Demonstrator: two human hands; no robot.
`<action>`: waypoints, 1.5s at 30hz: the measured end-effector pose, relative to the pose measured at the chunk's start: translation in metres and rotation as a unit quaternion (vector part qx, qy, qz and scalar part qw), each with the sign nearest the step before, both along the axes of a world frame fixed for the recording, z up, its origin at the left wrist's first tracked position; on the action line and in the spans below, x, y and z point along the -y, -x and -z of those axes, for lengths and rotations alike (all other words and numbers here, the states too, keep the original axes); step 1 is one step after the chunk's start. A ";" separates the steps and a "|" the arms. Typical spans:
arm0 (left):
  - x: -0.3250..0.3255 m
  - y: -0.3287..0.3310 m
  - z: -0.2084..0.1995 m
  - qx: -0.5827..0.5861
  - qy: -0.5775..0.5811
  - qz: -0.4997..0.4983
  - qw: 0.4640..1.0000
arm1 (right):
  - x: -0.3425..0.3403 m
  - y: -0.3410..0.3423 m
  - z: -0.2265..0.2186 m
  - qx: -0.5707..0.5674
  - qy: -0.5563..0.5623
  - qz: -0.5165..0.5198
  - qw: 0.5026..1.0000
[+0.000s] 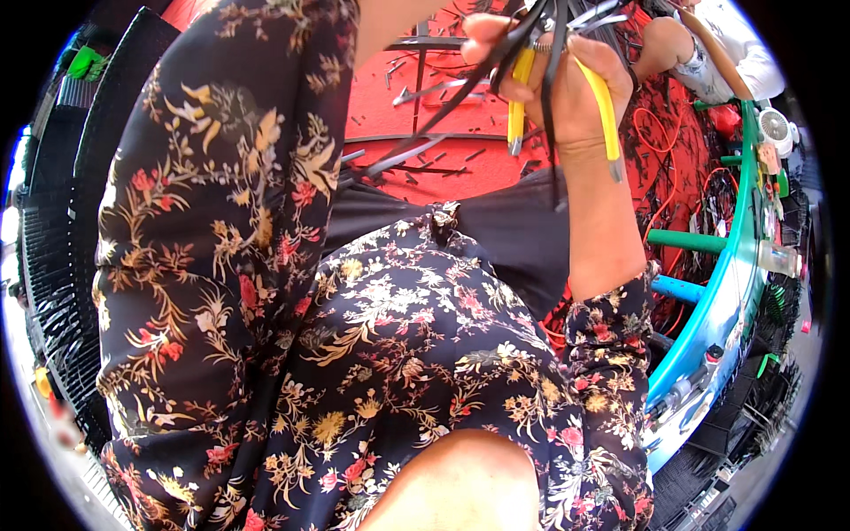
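Head view: yellow-handled pliers (pixel 607 106), handles spread, are gripped by the partly closed right hand (pixel 580 99) among black strips (pixel 549 84), above a red surface (pixel 381 115). Left hand hidden beyond the upper edge; its state cannot be told.

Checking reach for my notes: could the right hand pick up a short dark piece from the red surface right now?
Probably not: the right hand is wrapped around a yellow-handled tool, though several short dark pieces on the red surface lie uncovered.
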State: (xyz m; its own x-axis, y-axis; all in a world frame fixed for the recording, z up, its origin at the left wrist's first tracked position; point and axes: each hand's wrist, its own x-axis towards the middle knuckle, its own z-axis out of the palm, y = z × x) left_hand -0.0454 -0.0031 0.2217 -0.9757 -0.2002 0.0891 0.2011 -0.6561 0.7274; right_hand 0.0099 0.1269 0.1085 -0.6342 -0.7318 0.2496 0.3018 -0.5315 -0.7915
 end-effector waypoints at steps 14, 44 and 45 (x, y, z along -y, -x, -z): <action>0.094 0.030 0.060 0.058 0.037 -0.045 0.997 | -0.036 -0.026 -0.004 0.014 -0.287 -0.055 0.956; 0.176 -0.017 0.205 0.315 0.158 -0.106 0.930 | -0.063 -0.036 0.017 0.122 -0.345 -0.032 0.930; 0.172 -0.019 0.203 0.311 0.162 -0.109 0.930 | -0.064 -0.035 0.016 0.119 -0.351 -0.024 0.928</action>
